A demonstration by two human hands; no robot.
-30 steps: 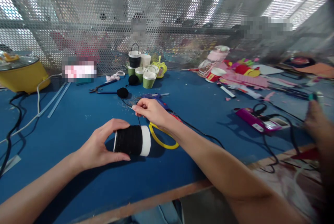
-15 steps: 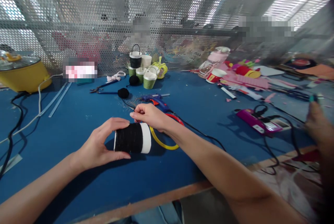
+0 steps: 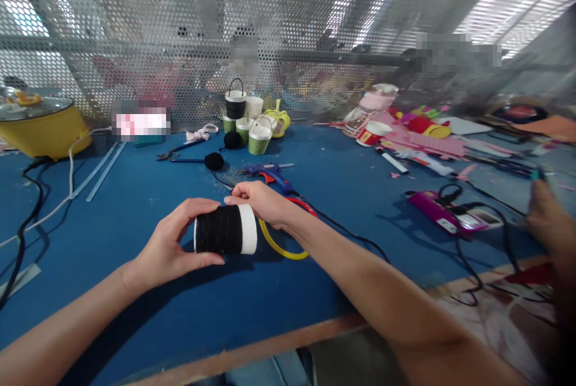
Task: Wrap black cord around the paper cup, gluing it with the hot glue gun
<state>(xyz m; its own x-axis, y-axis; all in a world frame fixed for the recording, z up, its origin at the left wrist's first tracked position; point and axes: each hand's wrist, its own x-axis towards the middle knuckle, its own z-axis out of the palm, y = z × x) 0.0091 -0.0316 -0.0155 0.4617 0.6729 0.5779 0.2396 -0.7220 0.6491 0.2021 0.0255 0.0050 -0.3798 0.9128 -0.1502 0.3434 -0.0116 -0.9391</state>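
The left hand (image 3: 168,242) has thumb and fingers spread around a cup (image 3: 222,230) wound with black yarn, gripping its sides as it lies sideways between them, a white band uncovered at the end nearest the right fingers. The right hand (image 3: 258,199), just beyond the cup, has thumb and forefinger pinching a black strand (image 3: 220,180), which runs to them from a black yarn ball (image 3: 215,162) lying farther out. Beside the right fingers lie a blue glue gun (image 3: 272,174) and, partly under that wrist, a yellow ring (image 3: 288,253) and a red ring (image 3: 306,205). Beyond the yarn ball, well past the fingertips, stand green cups (image 3: 260,140) with white rims, and a black cup (image 3: 236,106) with a looped handle is stacked on top; nothing can be made out inside them. Far right of the fingers, a red-and-white cup (image 3: 372,132) tilts against a pinkish jar (image 3: 371,107) whose contents are blurred. Far left, a yellow pot (image 3: 49,131) under a glass lid is cut off at the edge, its contents unclear. The inside of the wrapped cup does not show, and the exact pinch is too small to see well. Another person's hand (image 3: 546,212), blurred, enters far right.
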